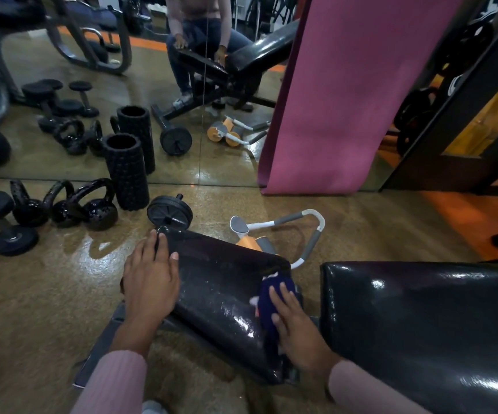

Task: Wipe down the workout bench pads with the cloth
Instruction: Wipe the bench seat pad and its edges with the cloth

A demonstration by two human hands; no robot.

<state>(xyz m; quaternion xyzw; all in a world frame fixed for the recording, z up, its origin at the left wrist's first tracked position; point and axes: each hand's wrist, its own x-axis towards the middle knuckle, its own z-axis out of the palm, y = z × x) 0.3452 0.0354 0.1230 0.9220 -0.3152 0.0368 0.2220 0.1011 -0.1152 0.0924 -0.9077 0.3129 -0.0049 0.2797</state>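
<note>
Black glossy vinyl seat pad (220, 294) at lower centre is mid-wipe, right hand (298, 327) pressing flat-fingered on the dark blue cloth (274, 297), left hand (152, 279) spread bracing; next, probably sweep across.

no readable text, labels or numbers

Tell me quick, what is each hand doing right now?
Left hand: open, fingers resting flat on the left edge of the seat pad.
Right hand: open, fingers pressing the dark blue cloth against the seat pad's right edge.
</note>
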